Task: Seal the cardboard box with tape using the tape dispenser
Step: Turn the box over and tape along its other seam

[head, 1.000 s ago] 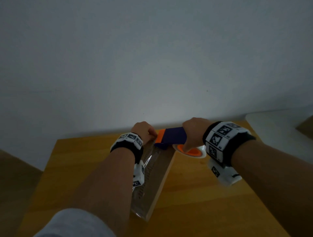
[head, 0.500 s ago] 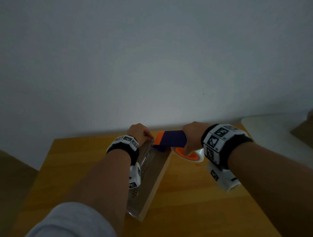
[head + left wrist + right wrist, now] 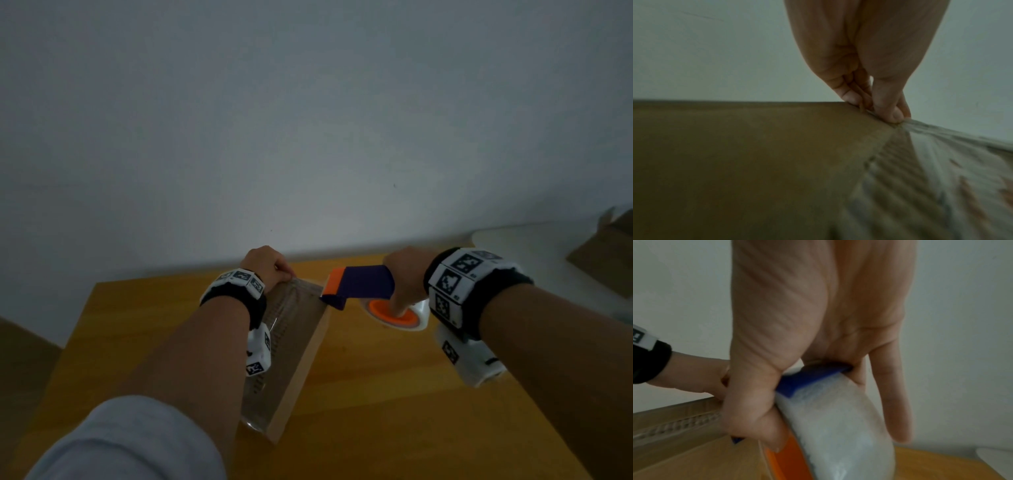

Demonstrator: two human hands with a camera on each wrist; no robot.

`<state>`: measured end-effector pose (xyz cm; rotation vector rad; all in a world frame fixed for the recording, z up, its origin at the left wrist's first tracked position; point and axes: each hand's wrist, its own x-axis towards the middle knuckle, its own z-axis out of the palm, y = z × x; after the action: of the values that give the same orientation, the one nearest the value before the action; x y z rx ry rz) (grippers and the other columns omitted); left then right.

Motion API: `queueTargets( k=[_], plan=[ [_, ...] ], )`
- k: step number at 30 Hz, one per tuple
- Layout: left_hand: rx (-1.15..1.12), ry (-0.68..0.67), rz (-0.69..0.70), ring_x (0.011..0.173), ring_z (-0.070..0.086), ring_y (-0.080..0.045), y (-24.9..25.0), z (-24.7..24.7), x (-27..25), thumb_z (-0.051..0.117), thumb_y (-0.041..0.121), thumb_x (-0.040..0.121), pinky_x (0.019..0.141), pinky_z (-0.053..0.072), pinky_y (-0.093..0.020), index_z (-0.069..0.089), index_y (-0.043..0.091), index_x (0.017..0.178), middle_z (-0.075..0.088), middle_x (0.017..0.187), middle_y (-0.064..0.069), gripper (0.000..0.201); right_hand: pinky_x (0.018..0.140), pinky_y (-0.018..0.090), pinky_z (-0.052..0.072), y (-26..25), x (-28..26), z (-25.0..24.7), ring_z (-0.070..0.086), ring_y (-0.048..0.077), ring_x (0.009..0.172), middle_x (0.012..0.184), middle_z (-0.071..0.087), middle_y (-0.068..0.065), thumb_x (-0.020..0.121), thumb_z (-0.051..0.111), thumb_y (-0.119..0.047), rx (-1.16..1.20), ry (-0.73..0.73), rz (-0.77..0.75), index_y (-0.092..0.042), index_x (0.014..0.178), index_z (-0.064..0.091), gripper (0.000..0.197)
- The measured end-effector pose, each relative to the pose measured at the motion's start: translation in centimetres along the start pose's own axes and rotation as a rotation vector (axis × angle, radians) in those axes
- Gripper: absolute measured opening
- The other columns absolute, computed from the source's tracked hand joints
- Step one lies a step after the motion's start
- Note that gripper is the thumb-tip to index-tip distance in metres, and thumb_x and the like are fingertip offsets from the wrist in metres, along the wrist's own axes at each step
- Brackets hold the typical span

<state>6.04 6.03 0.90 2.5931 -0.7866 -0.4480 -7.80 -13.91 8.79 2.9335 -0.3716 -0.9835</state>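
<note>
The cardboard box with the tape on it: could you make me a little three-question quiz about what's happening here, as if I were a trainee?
1. True or false: the left hand pinches the tape at the far end of the cardboard box.
2. Which hand holds the tape dispenser? A) left B) right C) both
3. Fill in: the box lies on a wooden ____.

Key
1. True; the left wrist view shows the fingers and thumb closed on the tape at the box's edge.
2. B; the right hand grips it by the roll.
3. Table.
</note>
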Motion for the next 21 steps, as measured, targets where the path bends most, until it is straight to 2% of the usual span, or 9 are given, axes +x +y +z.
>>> queueTargets(
  k=[7, 10, 12, 16, 19, 21],
  plan=[
    [-0.018, 0.004, -0.018, 0.097, 0.066, -0.016, 0.3, 0.1, -0.2, 0.067, 0.020, 0.085, 0.078, 0.042, -0.017, 0.078, 0.018, 0.095, 0.074, 0.104, -0.003, 0.014, 0.077, 0.036, 0.059, -0.2, 0.4, 0.5, 0.067, 0.020, 0.074, 0.078, 0.065, -0.001, 0.063, 0.076, -0.036, -0.006, 0.003, 0.006, -0.022, 0.091, 0.056, 0.037],
    [-0.057, -0.002, -0.018, 0.090, 0.063, -0.014, 1.0, 0.0, -0.2, 0.071, 0.017, 0.081, 0.081, 0.046, -0.021, 0.078, 0.022, 0.092, 0.073, 0.106, -0.001, 0.013, 0.077, 0.038, 0.061, 0.0, 0.4, 0.3, 0.072, 0.020, 0.076, 0.076, 0.069, 0.001, 0.057, 0.071, -0.042, 0.005, 0.024, 0.007, -0.021, 0.089, 0.060, 0.039],
    [-0.070, 0.000, -0.006, 0.093, 0.064, -0.016, 1.7, 0.1, -0.2, 0.072, 0.017, 0.080, 0.082, 0.048, -0.024, 0.078, 0.024, 0.087, 0.073, 0.107, 0.000, 0.012, 0.078, 0.035, 0.059, 0.1, 0.2, 0.2, 0.071, 0.021, 0.079, 0.076, 0.065, -0.001, 0.062, 0.073, -0.041, -0.002, 0.048, 0.022, -0.020, 0.092, 0.062, 0.039],
    [-0.022, -0.089, 0.064, 0.097, 0.067, -0.019, 3.8, 0.7, -0.2, 0.071, 0.023, 0.081, 0.081, 0.048, -0.022, 0.079, 0.020, 0.092, 0.075, 0.103, -0.001, 0.013, 0.066, 0.028, 0.052, -0.6, 0.0, 0.0, 0.060, 0.018, 0.064, 0.071, 0.061, -0.001, 0.071, 0.072, -0.035, -0.072, 0.066, 0.034, -0.018, 0.083, 0.061, 0.023],
    [-0.012, -0.120, 0.056, 0.096, 0.067, -0.020, 4.7, 1.2, -0.1, 0.072, 0.022, 0.081, 0.083, 0.049, -0.023, 0.078, 0.018, 0.094, 0.075, 0.102, -0.003, 0.016, 0.071, 0.030, 0.059, -0.6, 0.2, 0.0, 0.067, 0.018, 0.064, 0.071, 0.069, 0.000, 0.064, 0.073, -0.038, -0.053, 0.052, 0.027, -0.018, 0.089, 0.068, 0.032],
    [-0.021, -0.149, 0.050, 0.098, 0.066, -0.019, 4.8, 1.1, 0.0, 0.073, 0.023, 0.080, 0.081, 0.047, -0.021, 0.078, 0.017, 0.096, 0.074, 0.103, -0.003, 0.018, 0.074, 0.036, 0.061, -0.4, 0.2, -0.1, 0.072, 0.019, 0.070, 0.076, 0.074, 0.002, 0.061, 0.074, -0.041, -0.033, 0.051, 0.031, -0.019, 0.092, 0.068, 0.038]
  ],
)
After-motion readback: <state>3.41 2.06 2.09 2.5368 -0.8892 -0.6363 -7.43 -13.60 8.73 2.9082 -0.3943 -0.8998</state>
